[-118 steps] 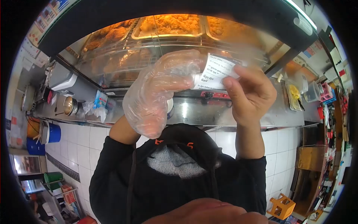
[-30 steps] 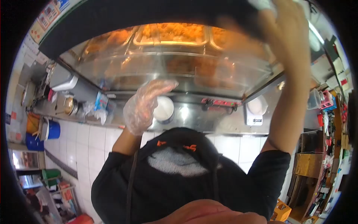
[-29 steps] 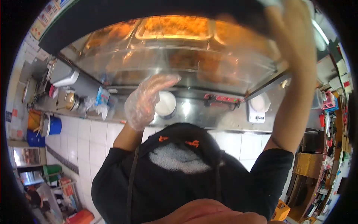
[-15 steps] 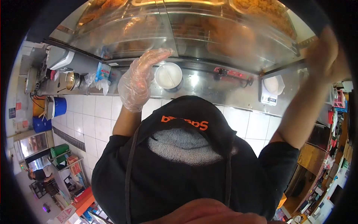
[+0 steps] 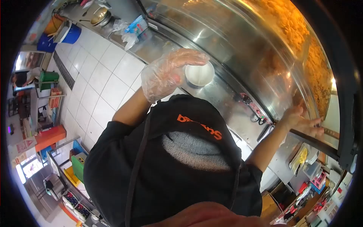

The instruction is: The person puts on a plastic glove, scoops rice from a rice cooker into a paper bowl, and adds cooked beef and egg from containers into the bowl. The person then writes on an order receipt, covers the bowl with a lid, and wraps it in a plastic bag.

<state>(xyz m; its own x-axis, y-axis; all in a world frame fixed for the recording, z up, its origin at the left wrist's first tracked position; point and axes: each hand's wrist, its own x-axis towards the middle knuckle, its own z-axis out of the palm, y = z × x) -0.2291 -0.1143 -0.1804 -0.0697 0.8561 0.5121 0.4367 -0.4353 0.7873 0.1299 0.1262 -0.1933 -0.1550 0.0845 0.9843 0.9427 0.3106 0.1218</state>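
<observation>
My left hand [image 5: 172, 73] wears a clear plastic glove and is curved round the left and far side of a round white cup [image 5: 199, 75]. The cup's open top faces me, with a pale line across its inside; its lower part is mostly hidden. My right hand [image 5: 304, 123] is bare, with its fingers apart. It is at the lower edge of a glass-fronted display case [image 5: 249, 45]; whether it touches the frame I cannot tell. Inside the case lies a heap of golden fried food [image 5: 317, 75].
A steel counter [image 5: 223, 94] runs below the case, with a red power strip [image 5: 257, 109] along it. Farther left are a blue packet [image 5: 137, 25], plastic bags and a metal bowl [image 5: 100, 17]. A tray with something yellow [image 5: 299, 159] lies at the right.
The view has turned, bringing more of the food at the right into sight. My right hand has come lower and inward to the case edge. My left hand and the cup have shifted right together.
</observation>
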